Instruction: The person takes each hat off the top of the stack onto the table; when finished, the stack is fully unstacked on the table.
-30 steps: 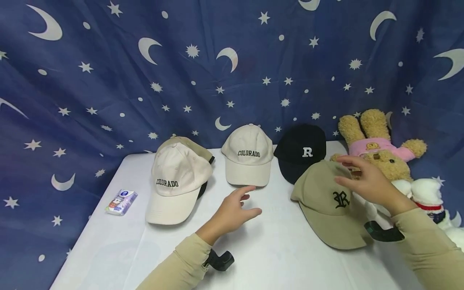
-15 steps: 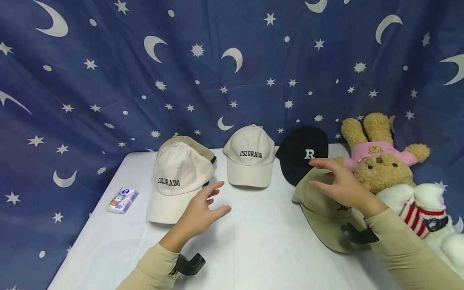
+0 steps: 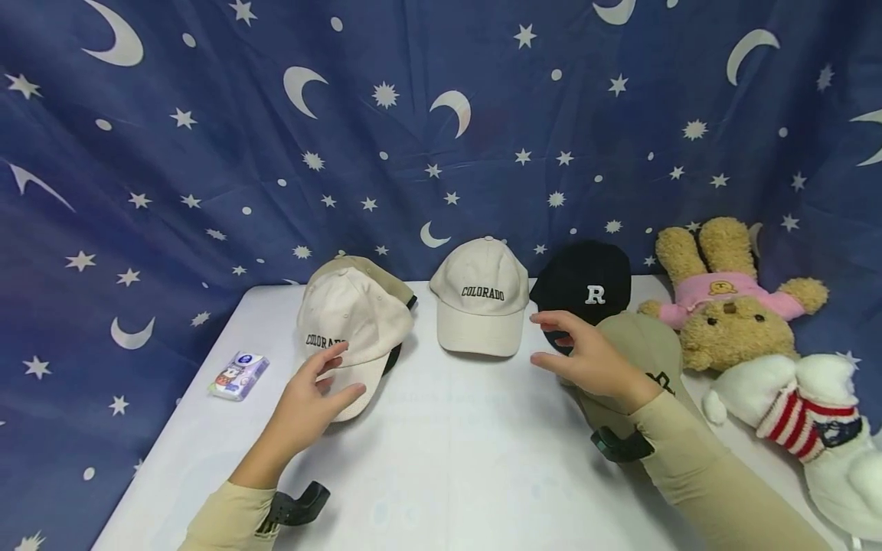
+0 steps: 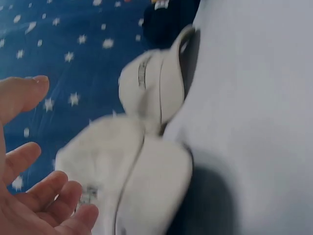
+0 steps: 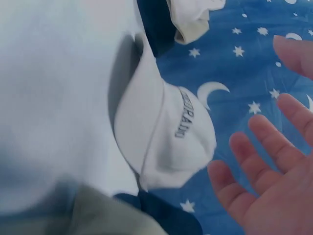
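My left hand (image 3: 303, 402), fingers apart, hovers in front of a cream baseball cap (image 3: 354, 310) lettered COLORADO and holds nothing. That cap overlaps a khaki cap (image 3: 382, 279) behind it. In the left wrist view the fingertips overlap the cream cap's front (image 4: 107, 161). My right hand (image 3: 596, 360), fingers also spread, is over a khaki cap (image 3: 637, 344) with a black letter, partly hiding it. A second cream COLORADO cap (image 3: 481, 295) sits at the back middle, also seen in the right wrist view. Beside it is a black cap (image 3: 586, 275) with a white R.
A small purple tissue pack (image 3: 239, 376) lies at the left of the white table (image 3: 441, 474). On the right are a tan plush toy (image 3: 737, 329) in pink and a white plush toy (image 3: 813, 428). A blue curtain (image 3: 386, 138) hangs behind the table.
Both hands have moved left: the left toward the front-left cream cap, the right from the khaki cap's far side across its crown. The caps stay where they were on the table.
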